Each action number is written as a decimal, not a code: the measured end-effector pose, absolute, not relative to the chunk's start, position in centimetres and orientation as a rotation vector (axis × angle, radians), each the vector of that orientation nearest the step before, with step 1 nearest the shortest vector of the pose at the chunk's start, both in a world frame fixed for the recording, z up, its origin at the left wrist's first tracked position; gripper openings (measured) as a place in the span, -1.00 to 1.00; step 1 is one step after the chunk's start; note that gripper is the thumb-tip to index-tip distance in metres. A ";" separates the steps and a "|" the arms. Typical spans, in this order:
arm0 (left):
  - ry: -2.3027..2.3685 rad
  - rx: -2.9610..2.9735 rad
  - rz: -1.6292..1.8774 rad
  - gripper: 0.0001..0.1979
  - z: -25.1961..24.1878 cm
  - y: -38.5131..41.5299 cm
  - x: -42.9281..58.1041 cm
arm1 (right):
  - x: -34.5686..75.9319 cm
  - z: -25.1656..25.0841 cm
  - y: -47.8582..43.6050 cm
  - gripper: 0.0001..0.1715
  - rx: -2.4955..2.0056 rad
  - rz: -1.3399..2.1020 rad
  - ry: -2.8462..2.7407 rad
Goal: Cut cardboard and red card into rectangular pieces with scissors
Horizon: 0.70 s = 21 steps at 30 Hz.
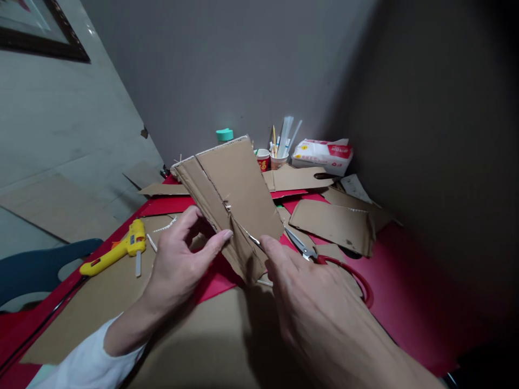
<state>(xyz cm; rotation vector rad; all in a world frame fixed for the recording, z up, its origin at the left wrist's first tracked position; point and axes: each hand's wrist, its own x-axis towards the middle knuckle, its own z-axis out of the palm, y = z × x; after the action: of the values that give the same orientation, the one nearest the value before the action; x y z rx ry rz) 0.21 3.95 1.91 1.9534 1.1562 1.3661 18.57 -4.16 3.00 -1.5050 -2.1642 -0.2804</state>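
Note:
My left hand [184, 254] grips the left edge of a folded piece of brown cardboard [239, 189], thumb on its front and fingers behind. The cardboard stands tilted above the table, with a dark cut line running down its face and a torn spot near the middle. My right hand [300, 286] is closed round a knife [254, 240]; only its thin, shiny blade shows, against the cardboard's lower part, and the handle is hidden in the fingers. Just beyond my right hand lie scissors with red handles [344, 267], their blades partly open.
A yellow hot glue gun [125, 248] lies at left on a cardboard sheet [81, 308]. Cardboard offcuts [332, 224] cover the red tabletop [413, 292]. Behind stand a cup with glue sticks and pencils [279, 161], a red cup [263, 159] and a tissue pack [322, 155]. A blue chair [44, 267] is at left.

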 end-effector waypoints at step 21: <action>0.823 1.206 1.181 -0.78 3.2 3.3 0.8 | 20.1 4.6 -3.0 -0.78 -1.599 0.519 -2.010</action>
<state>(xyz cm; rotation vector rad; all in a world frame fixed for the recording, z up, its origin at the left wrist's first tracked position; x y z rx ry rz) 0.76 3.33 3.22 1.2058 0.8230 1.1807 20.12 -3.01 4.56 -1.5992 -2.0096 0.5187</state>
